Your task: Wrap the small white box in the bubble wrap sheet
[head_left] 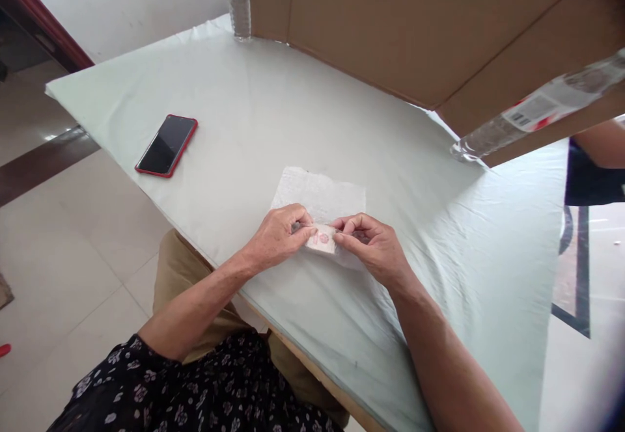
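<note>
- The small white packet [322, 239] with pink print is at the worktop's [351, 120] near edge, in front of the person, between the two hands.
- The left hand [283, 231] has its thumb and forefinger clamped on the packet's left side. The grip should, I think, be light, so that the print side does not crumple.
- The right hand [374, 246] has its thumb pressed on the right side, with the bent fingers behind; how firmly they press, I cannot tell.
- A thin white sheet [319, 194] lies just beyond, towards the far edge, and partly under the hands. It looks easy to tear, so small and even pulls would be better than one strong pull.
- It seems wise to let both hands work at the same level, low over the cloth, so the packet does not tilt.
- The phone [166, 146] lies by the same near edge, towards the left corner, well apart from the hands; the elbow has enough room.
</note>
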Tool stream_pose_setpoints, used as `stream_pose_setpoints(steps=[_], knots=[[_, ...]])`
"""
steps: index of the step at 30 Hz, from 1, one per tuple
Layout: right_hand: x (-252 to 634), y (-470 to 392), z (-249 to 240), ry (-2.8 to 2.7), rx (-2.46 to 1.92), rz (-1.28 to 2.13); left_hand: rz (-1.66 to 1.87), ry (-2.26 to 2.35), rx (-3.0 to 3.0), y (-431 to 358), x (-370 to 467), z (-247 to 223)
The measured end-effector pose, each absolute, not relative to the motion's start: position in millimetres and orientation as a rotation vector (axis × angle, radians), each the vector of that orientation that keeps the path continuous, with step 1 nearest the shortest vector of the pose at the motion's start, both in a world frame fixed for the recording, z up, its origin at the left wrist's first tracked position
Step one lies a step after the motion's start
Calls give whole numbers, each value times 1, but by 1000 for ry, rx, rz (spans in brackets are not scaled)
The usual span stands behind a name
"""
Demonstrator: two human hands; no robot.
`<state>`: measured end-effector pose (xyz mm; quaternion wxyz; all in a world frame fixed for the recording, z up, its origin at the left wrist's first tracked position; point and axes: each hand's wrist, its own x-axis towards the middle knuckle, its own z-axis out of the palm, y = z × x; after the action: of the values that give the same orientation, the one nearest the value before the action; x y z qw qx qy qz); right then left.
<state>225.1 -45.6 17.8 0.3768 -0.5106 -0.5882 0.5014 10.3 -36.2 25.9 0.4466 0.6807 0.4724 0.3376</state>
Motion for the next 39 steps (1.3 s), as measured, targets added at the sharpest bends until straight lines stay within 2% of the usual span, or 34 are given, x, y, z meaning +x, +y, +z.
stream_pose_setpoints(steps=[3, 7, 11, 17, 20, 33, 39], knots=[[229, -43, 17, -1547, -1348, 1180, 822, 1208, 1670, -38, 11, 28], [239, -47, 38, -1648, -1535, 645, 829, 1235, 1693, -39, 11, 31], [230, -69, 60, -1934, -1366, 365, 811, 1256, 1709, -38, 14, 32], [199, -90, 48, -2535, -1252, 34, 785, 1274, 1763, -38, 4, 31], [196, -87, 45, -2584, -1262, -41, 807, 1320, 1757, -44, -13, 33], [181, -67, 42, -2641, -1230, -399, 512, 1712, 1978, -33, -35, 35], [182, -64, 43, -2670, -1188, -383, 421, 1673, 1593, -31, -45, 49]])
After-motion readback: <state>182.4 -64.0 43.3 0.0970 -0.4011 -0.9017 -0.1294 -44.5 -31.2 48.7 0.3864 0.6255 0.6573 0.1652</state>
